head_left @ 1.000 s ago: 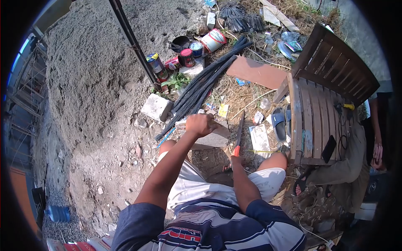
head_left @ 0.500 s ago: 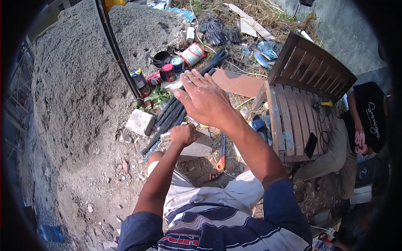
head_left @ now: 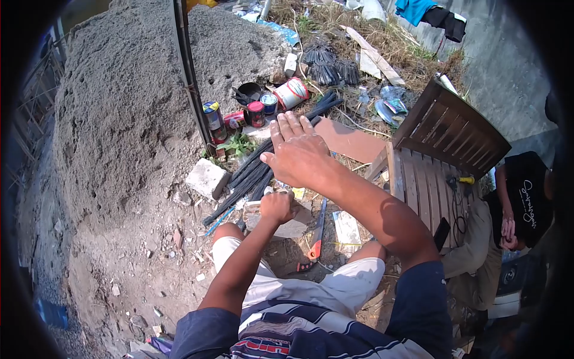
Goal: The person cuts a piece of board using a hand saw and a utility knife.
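My right hand (head_left: 297, 154) is raised over a bundle of long dark strips (head_left: 254, 170), palm down, fingers stretched out and holding nothing. Lower and a little to the left, my left hand (head_left: 278, 207) is closed in a fist. Whatever its fingers grip, if anything, is hidden. Just beneath that fist lies a pale grey block (head_left: 292, 226), partly covered by the hand. A handsaw (head_left: 317, 238) with an orange handle rests on the ground between my knees, right of the block.
A sand heap (head_left: 131, 90) rises at left behind a dark post (head_left: 190, 84). Paint cans (head_left: 256, 113) and a white block (head_left: 207, 178) stand near the strips. At right is a wooden bench (head_left: 418, 179), with a seated person (head_left: 520, 191) beside it.
The view has shifted, so the surroundings sit farther right and lower. My right hand stays stretched out and my left stays closed, both slightly lower in view. A white panel by the saw now shows more fully.
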The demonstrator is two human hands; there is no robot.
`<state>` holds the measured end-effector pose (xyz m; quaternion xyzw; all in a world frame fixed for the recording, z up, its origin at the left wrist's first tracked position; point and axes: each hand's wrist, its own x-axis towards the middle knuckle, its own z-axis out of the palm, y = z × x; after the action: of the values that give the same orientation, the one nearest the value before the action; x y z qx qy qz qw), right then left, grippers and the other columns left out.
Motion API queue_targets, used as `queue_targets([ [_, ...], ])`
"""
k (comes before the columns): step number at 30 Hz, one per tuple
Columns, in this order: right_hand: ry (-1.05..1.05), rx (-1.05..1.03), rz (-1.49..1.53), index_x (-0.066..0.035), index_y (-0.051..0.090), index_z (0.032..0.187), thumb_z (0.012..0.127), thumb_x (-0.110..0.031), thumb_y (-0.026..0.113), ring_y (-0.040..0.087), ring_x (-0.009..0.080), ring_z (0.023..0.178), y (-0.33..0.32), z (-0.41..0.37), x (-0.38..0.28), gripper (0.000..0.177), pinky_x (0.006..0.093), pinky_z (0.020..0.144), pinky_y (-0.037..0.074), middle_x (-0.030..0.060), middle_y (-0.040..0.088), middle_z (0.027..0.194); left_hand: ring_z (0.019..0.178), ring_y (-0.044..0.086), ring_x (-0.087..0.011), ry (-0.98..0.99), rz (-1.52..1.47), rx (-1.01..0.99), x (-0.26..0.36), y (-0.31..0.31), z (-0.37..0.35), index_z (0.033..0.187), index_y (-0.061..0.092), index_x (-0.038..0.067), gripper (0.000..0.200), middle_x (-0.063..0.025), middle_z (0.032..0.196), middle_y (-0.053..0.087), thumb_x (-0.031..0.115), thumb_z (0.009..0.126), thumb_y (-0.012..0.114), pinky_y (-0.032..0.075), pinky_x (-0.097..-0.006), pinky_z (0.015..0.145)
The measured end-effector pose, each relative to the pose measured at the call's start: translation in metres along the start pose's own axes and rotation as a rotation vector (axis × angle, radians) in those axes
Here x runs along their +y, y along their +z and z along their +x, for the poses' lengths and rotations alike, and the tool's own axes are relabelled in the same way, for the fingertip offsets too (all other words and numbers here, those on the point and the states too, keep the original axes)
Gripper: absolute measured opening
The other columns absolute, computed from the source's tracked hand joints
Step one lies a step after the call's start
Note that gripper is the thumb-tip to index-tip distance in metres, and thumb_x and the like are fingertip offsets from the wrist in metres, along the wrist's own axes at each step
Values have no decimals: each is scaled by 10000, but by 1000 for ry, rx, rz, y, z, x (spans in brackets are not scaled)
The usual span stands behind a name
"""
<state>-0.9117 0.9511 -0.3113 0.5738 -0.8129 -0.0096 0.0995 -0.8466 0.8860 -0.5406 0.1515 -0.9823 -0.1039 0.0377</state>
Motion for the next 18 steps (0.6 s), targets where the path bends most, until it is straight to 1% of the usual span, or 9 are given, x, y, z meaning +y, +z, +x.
queue_targets([
  [1, -3, 0, 16, 104, 307, 1483, 1018, -458, 385, 234, 403, 1482, 1, -1, -5, 734, 502, 1216, 159, 298, 284, 1558, 982, 688, -342, -44, -25, -183, 0, -2, 6, 1190, 637, 155, 552, -153, 1064, 708, 497, 765, 725, 552, -457, 806],
  [2, -3, -3, 36, 98, 303, 1488, 1013, -469, 393, 229, 401, 1484, 4, -2, -12, 745, 499, 1217, 153, 295, 281, 1561, 982, 688, -342, -42, -19, -173, -1, 1, 5, 1190, 637, 155, 552, -153, 1064, 708, 497, 765, 725, 552, -457, 806],
  [4, 7, 11, 67, 90, 299, 1494, 1005, -483, 404, 218, 395, 1488, 8, -4, -27, 760, 492, 1220, 143, 284, 276, 1568, 1284, 520, -351, 55, -20, 273, -5, 24, 1, 1393, 526, 161, 712, -160, 1388, 559, 498, 794, 713, 401, -475, 1069],
  [5, -12, 2, 93, 87, 298, 1496, 1004, -486, 405, 216, 392, 1490, 6, -5, -34, 763, 490, 1221, 140, 280, 275, 1570, 1450, 294, -346, 64, -188, 190, -9, 23, 2, 1510, 372, 170, 805, -135, 1569, 352, 506, 843, 673, 221, -474, 1184],
  [9, -50, 1, 191, 104, 273, 1497, 1009, -485, 399, 203, 402, 1491, 9, -1, -50, 775, 509, 1217, 127, 286, 259, 1574, 1446, 311, -346, 8, -490, 187, -1, -16, -9, 1516, 368, 170, 786, -132, 1576, 347, 517, 862, 632, 226, -481, 1184],
  [13, -49, 20, 235, 124, 269, 1488, 1012, -482, 394, 209, 415, 1486, 10, 5, -48, 781, 512, 1213, 140, 304, 259, 1566, 1459, 270, -350, 19, -508, 109, -11, 6, -5, 1487, 415, 165, 732, -133, 1571, 352, 504, 878, 639, 171, -474, 1200],
  [15, -37, 28, 231, 128, 296, 1477, 1008, -476, 404, 246, 413, 1475, 7, 4, -43, 772, 502, 1209, 174, 316, 287, 1548, 1405, 386, -332, 76, -115, 195, -10, 10, -5, 1481, 427, 181, 752, -144, 1531, 414, 537, 853, 639, 309, -480, 1142],
  [16, -31, 25, 232, 128, 296, 1477, 1008, -476, 404, 246, 413, 1475, 4, 4, -39, 772, 502, 1209, 174, 316, 287, 1548, 1405, 386, -332, 80, -118, 191, -11, 11, -4, 1481, 427, 181, 752, -144, 1531, 414, 537, 853, 639, 309, -480, 1142],
  [18, -4, 19, 235, 126, 298, 1476, 1013, -480, 394, 253, 410, 1472, -4, 2, -29, 769, 499, 1208, 182, 319, 295, 1543, 1167, 609, -324, 6, -50, 108, -11, 8, 0, 1287, 608, 189, 591, -163, 1274, 635, 543, 819, 674, 472, -468, 980],
])
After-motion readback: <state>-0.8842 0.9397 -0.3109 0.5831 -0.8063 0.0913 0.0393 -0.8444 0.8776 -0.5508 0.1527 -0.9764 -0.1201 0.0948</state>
